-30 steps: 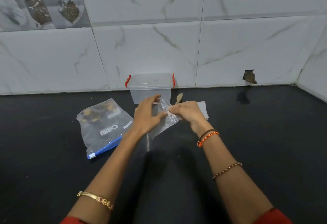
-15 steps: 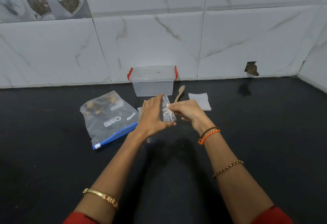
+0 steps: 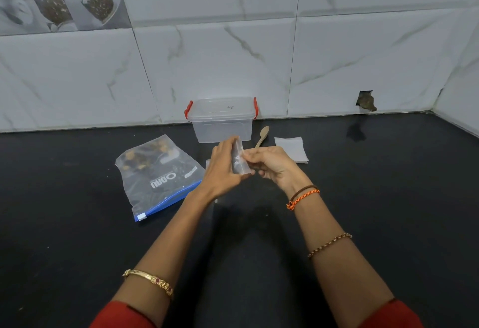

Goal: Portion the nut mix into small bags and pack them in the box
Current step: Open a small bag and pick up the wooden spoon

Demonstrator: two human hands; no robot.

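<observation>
A small clear bag stands upright between my two hands above the black counter. My left hand holds its left side with fingers and thumb. My right hand pinches its right edge near the top. The large zip bag of nut mix, clear with a blue seal, lies flat to the left. The clear plastic box with red clips and its lid on stands at the wall behind my hands. A wooden spoon lies right of the box.
A stack of white small bags or paper lies right of the spoon. The tiled wall has a hole at the back right. The black counter stretches wide on both sides, with a wall corner at far right.
The small bag has turned from slanting flat between my hands to standing upright and narrow. My left hand has closed onto it. The view has tilted up slightly.
</observation>
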